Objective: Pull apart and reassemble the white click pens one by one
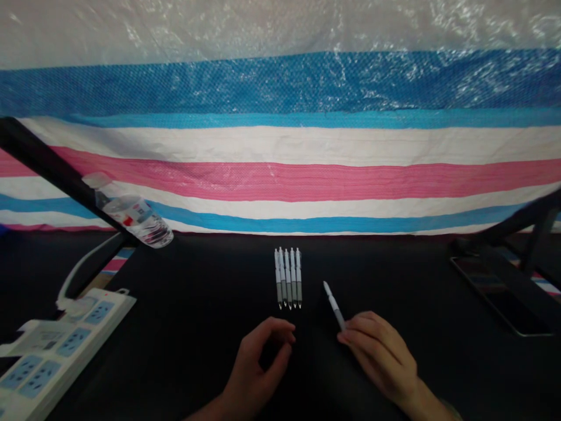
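Right hand (383, 358) pinched a pen (334, 305), seemingly by its end, risking swivel beyond those fingertips (343, 337); left hand (256, 363) curled empty.

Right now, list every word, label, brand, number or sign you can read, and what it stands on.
None can be read.
Bottle: label too blurred.
White adapter: label too small, blurred.
Pens in the row: no lettering made out.
Pen in the right hand: none made out.

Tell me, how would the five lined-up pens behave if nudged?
The pens look slim and rounded, so might roll. Straight and hard-looking, they're probably stiff. They lie side by side, so pushing one sideways would likely shove others.
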Available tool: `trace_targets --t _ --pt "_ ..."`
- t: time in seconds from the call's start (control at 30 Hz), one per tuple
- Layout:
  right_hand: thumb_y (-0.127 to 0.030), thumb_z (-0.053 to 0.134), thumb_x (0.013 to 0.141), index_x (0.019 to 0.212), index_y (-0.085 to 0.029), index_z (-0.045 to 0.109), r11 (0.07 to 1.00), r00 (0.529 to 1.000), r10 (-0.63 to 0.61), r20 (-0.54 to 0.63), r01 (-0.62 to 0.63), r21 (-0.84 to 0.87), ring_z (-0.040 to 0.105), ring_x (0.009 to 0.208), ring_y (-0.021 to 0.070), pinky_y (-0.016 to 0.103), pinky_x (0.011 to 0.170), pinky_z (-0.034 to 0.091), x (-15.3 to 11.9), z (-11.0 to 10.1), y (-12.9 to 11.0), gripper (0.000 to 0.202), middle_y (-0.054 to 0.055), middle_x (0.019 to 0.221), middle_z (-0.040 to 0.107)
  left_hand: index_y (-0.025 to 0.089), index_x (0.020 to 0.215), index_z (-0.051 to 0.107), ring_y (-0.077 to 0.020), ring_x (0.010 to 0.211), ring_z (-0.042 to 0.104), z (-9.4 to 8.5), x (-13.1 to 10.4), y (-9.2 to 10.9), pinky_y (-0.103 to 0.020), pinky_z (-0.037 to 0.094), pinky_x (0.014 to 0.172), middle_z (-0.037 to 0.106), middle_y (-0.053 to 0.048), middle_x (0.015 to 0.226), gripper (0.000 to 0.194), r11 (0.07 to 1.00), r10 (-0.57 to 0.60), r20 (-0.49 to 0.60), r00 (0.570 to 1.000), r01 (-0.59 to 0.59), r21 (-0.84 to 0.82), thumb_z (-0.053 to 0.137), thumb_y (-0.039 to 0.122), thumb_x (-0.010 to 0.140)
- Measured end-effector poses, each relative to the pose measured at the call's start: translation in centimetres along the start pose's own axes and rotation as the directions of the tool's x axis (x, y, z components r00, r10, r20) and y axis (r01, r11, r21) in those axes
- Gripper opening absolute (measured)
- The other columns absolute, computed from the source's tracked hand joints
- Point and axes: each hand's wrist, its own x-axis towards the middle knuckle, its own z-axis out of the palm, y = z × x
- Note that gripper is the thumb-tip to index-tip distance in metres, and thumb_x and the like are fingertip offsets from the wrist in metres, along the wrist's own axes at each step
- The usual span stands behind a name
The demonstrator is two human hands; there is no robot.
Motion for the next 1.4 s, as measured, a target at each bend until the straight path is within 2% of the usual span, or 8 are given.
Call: trace_targets --t 0.1,0.23,0.5,0.73,1.07,1.17,1.3,1.4 --pt "-0.014 0.072 0.093 0.099 -0.023 0.064 0.914 0.901 0.361 -0.242 -0.290 0.282 0.065 0.066 0.0173 0.031 0.063 0.057 -0.5 0.1 -0.5 0.014 0.000 0.078 0.066 0.027 0.117 0.063 -0.0173 0.078 0.068 0.0 0.0 -0.5 -0.031 0.057 0.077 0.070 -0.003 0.094 0.031 1.000 -0.013 -0.043 0.999 0.012 -0.019 0.059 0.012 0.090" --pt "-0.030 0.065 0.101 0.091 -0.025 0.054 0.488 0.668 0.743 0.047 -0.589 0.645 0.064 0.051 0.0124 0.023 0.049 0.051 0.1 0.7 -1.3 0.015 -0.002 0.070 0.067 0.030 0.138 0.048 -0.0167 0.074 0.066 0.3 -0.1 -1.2 -0.027 0.055 0.066 0.066 -0.001 0.090 0.057 0.995 -0.055 0.006 0.998 0.055 -0.083 0.067 0.015 0.086" --pt "-0.053 0.068 0.095 0.091 -0.023 0.053 0.109 0.555 0.659 0.507 -0.738 0.666 0.069 0.049 0.0153 0.021 0.047 0.051 0.8 2.2 -2.2 0.035 -0.001 0.062 0.070 0.020 0.092 0.063 -0.0113 0.054 0.057 0.1 -0.2 -0.3 -0.020 0.045 0.052 0.063 0.002 0.068 0.011 0.986 -0.111 0.031 0.993 0.114 -0.121 0.064 0.031 0.094" --pt "-0.062 0.056 0.098 0.090 -0.016 0.070 0.240 0.523 0.588 0.617 -0.841 0.485 0.055 0.037 0.0108 0.018 0.038 0.038 -0.2 2.5 -2.0 0.049 -0.002 0.051 0.060 0.019 0.081 0.059 -0.0088 0.044 0.049 0.0 -0.6 -0.2 -0.018 0.037 0.043 0.062 0.003 0.058 0.030 0.956 -0.197 -0.018 0.980 0.188 -0.225 0.071 0.046 0.090" --pt "-0.020 0.064 0.096 0.112 -0.026 0.079 0.854 0.920 0.373 0.116 -0.390 0.344 0.068 0.051 0.0154 0.023 0.053 0.053 -0.2 1.4 -2.7 0.022 0.000 0.063 0.073 0.021 0.080 0.052 -0.0051 0.033 0.038 0.6 -0.5 -0.1 -0.015 0.026 0.035 0.058 0.006 0.048 0.045 0.816 -0.363 0.104 0.926 0.369 -0.445 0.073 0.061 0.083" --pt "-0.021 0.068 0.095 0.113 -0.025 0.076 0.803 0.881 0.430 0.198 -0.473 0.363 0.072 0.055 0.0155 0.023 0.059 0.056 -0.1 1.3 -2.7 0.021 -0.001 0.068 0.076 0.021 0.082 0.054 -0.0050 0.036 0.039 0.5 -0.2 0.1 -0.014 0.027 0.036 0.058 0.007 0.050 0.044 0.807 -0.366 0.080 0.927 0.359 -0.468 0.075 0.059 0.083" --pt "-0.047 0.048 0.105 0.090 -0.018 0.074 0.534 0.683 0.529 0.503 -0.729 0.428 0.065 0.046 0.0146 0.022 0.046 0.047 0.6 1.2 -2.7 0.041 0.001 0.057 0.068 0.020 0.084 0.057 -0.0051 0.038 0.041 0.3 -0.1 0.0 -0.014 0.027 0.037 0.059 0.006 0.053 0.040 0.812 -0.360 0.021 0.933 0.325 -0.484 0.076 0.055 0.084" --pt "-0.054 0.050 0.104 0.078 -0.019 0.067 0.433 0.615 0.602 0.509 -0.787 0.439 0.060 0.046 0.0126 0.021 0.046 0.043 0.9 1.4 -2.6 0.047 -0.001 0.056 0.061 0.020 0.084 0.057 -0.0051 0.038 0.042 0.3 -0.2 -0.3 -0.014 0.028 0.038 0.059 0.006 0.053 0.039 0.813 -0.350 0.031 0.936 0.320 -0.486 0.076 0.054 0.084"
